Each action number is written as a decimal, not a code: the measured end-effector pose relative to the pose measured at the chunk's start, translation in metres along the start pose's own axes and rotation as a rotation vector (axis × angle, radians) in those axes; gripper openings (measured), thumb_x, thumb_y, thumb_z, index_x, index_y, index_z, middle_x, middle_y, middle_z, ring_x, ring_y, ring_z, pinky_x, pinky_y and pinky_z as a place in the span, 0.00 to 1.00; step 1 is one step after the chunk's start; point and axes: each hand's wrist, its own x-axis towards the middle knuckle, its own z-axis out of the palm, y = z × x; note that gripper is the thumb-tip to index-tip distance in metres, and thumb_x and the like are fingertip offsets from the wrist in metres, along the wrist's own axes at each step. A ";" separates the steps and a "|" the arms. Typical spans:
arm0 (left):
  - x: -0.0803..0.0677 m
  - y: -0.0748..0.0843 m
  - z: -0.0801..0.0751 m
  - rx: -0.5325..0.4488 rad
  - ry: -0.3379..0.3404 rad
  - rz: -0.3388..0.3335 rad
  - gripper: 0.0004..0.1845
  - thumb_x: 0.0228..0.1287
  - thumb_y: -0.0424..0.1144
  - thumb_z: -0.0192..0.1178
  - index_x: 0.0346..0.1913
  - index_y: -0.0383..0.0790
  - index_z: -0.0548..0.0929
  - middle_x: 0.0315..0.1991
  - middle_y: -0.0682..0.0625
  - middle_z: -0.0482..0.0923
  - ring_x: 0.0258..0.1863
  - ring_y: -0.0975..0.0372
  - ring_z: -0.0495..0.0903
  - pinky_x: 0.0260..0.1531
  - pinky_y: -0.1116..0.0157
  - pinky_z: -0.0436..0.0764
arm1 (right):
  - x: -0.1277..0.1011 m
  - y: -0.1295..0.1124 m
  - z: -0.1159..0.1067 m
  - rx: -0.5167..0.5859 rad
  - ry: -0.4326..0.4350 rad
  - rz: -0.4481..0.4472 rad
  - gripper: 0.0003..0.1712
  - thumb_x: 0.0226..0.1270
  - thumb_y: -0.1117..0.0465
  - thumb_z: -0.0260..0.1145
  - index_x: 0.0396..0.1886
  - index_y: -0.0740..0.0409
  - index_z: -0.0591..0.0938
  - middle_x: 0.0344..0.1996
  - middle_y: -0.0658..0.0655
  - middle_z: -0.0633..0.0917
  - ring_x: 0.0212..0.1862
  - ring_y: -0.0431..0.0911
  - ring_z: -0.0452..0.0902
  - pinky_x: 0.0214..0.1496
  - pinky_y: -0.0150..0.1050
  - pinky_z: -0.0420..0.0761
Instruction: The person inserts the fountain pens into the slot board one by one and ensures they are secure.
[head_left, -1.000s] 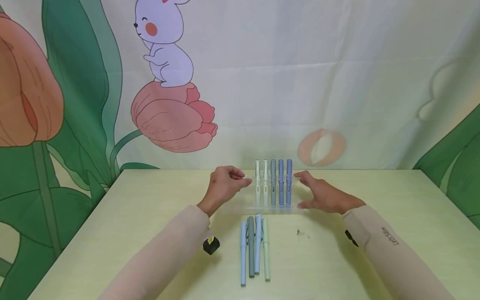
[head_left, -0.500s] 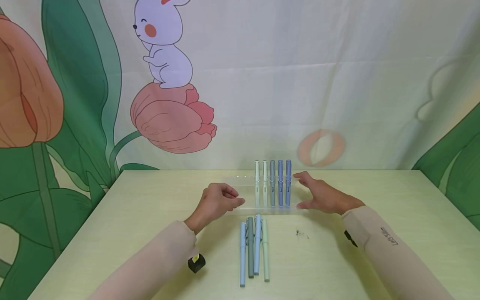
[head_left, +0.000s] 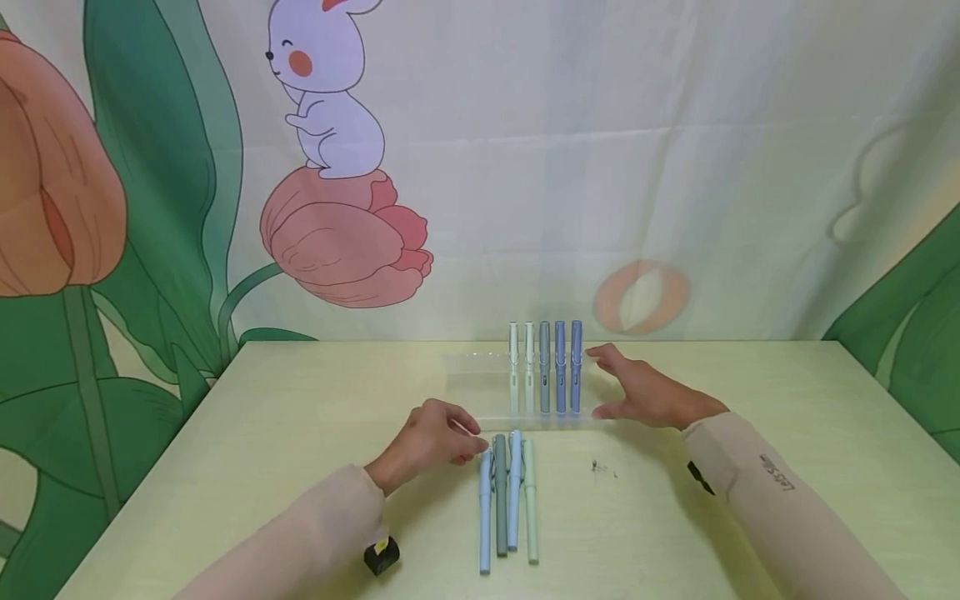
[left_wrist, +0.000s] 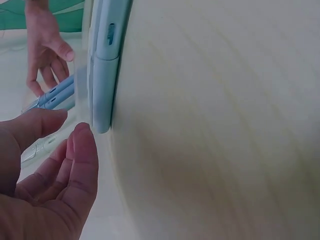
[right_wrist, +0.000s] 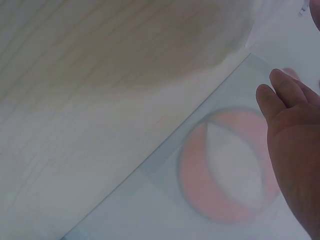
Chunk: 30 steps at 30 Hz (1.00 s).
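Left hand: the left hand (head_left: pixel 431 437) lies low on the table (head_left: pixel 300 417), fingers loosely curled, fingertips (left_wrist: pixel 82 135) just at the near end of the light blue pen (head_left: pixel 485 508); whether they touch it cannot be told, and nothing is gripped.
Right hand: the right hand (head_left: pixel 645 392) rests at the right end of the clear pen rack (head_left: pixel 517 400), fingers spread and relaxed, thumb low by the base; actual contact with the clear plastic is hard to judge.
Loose pens: four lie side by side just right of the left hand: the light blue pen, a grey-green pen (head_left: pixel 501 496), a second pale blue pen (head_left: pixel 514 487) and a mint pen (head_left: pixel 530 500).
Rack: five standing pens (head_left: pixel 544 367) fill the slots nearest the right hand; the rack's left half, beyond the left hand, is nearly invisible against the table.
Hard to make out: the right wrist view shows only blurred table, backdrop and the hand's edge (right_wrist: pixel 295 140). The left wrist view shows the other hand distorted through the plastic.
Wrist: a small black device (head_left: pixel 378 557) sits under the left sleeve, partly hidden.
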 end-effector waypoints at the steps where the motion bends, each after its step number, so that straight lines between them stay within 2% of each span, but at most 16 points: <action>1: 0.000 0.000 0.001 0.008 -0.006 -0.003 0.09 0.55 0.36 0.74 0.35 0.37 0.85 0.23 0.50 0.83 0.23 0.62 0.81 0.29 0.66 0.81 | 0.000 0.000 0.000 -0.001 0.000 0.001 0.50 0.60 0.62 0.76 0.73 0.62 0.55 0.73 0.70 0.62 0.74 0.64 0.56 0.71 0.60 0.61; 6: 0.000 -0.005 0.005 0.034 -0.029 0.000 0.10 0.54 0.37 0.74 0.36 0.38 0.85 0.21 0.50 0.83 0.21 0.64 0.79 0.26 0.68 0.77 | 0.001 0.000 0.000 -0.004 0.000 0.011 0.50 0.59 0.62 0.76 0.73 0.61 0.55 0.74 0.69 0.61 0.74 0.63 0.56 0.71 0.60 0.61; 17: 0.001 -0.005 0.009 0.041 -0.090 0.003 0.08 0.55 0.33 0.70 0.37 0.36 0.84 0.21 0.48 0.83 0.20 0.62 0.81 0.26 0.66 0.84 | 0.001 0.000 0.000 -0.004 0.000 0.010 0.50 0.60 0.62 0.76 0.73 0.62 0.55 0.74 0.70 0.62 0.74 0.64 0.56 0.71 0.60 0.61; 25: 0.003 -0.002 0.006 0.093 -0.143 -0.006 0.08 0.55 0.31 0.68 0.38 0.34 0.86 0.21 0.48 0.83 0.20 0.63 0.81 0.26 0.66 0.84 | 0.000 -0.001 0.000 0.003 -0.007 0.011 0.50 0.60 0.60 0.76 0.73 0.62 0.55 0.74 0.71 0.61 0.74 0.64 0.55 0.71 0.61 0.60; 30: 0.004 -0.004 0.003 0.115 -0.163 0.008 0.05 0.55 0.30 0.68 0.35 0.35 0.86 0.20 0.49 0.83 0.20 0.63 0.81 0.26 0.66 0.84 | 0.000 -0.003 0.000 0.001 -0.006 0.024 0.50 0.60 0.61 0.76 0.74 0.61 0.54 0.74 0.71 0.61 0.75 0.64 0.55 0.71 0.60 0.60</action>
